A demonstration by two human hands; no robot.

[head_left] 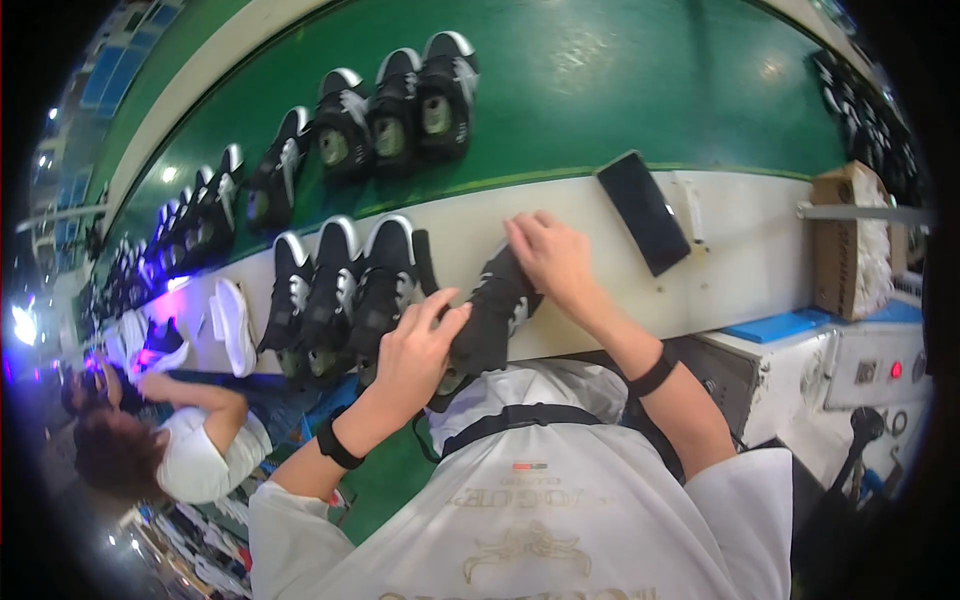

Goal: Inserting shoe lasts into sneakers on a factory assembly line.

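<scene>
A black sneaker with white trim [493, 318] is held between both hands at the near edge of the white ledge [740, 250]. My left hand [418, 352] grips its heel end from below. My right hand [548, 258] holds its upper end, fingers curled over the top. Just left of it, three matching black and white sneakers [335, 290] stand side by side on the ledge. My white shirt with a black strap fills the lower middle of the view.
More black sneakers [395, 105] ride the green conveyor belt [620, 90] beyond the ledge. A black flat pad [645, 210] lies on the ledge at right. A cardboard box [848, 240] and a grey control cabinet [850, 370] stand right. Another person in white [195, 450] works at left.
</scene>
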